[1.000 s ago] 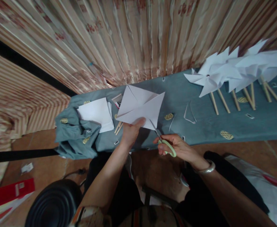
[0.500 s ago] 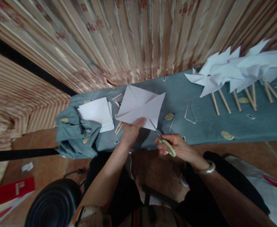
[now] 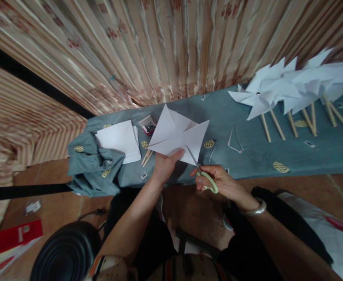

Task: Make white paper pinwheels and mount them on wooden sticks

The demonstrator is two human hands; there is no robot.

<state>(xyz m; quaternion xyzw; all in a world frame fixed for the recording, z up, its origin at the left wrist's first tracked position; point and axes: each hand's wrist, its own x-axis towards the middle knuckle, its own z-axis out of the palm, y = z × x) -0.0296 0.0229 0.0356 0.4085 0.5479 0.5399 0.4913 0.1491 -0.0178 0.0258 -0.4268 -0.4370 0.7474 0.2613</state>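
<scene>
My left hand (image 3: pixel 166 167) grips the near edge of a white paper square (image 3: pixel 175 134), thumb on top. Slits run inward from its corners, and the flaps between them lift apart. In my right hand (image 3: pixel 215 178) is a pair of scissors (image 3: pixel 207 181) with light green handles. Their blades point up and left, lying at the near right part of the paper. Left of the paper sits a small box of metal pins (image 3: pixel 148 125). Two wooden sticks (image 3: pixel 146 157) stick out beside my left hand.
A stack of white paper (image 3: pixel 120 140) lies at the left on the grey-green cloth (image 3: pixel 189 102). Several finished paper pinwheels (image 3: pixel 288 88) on sticks lie at the right. Thin paper offcuts (image 3: pixel 235 140) rest in between. A striped curtain (image 3: pixel 171 47) hangs behind the table.
My left hand has shifted slightly right with the paper, which has turned a little. The small box of pins shows more now. The scissors stay nearly in place.
</scene>
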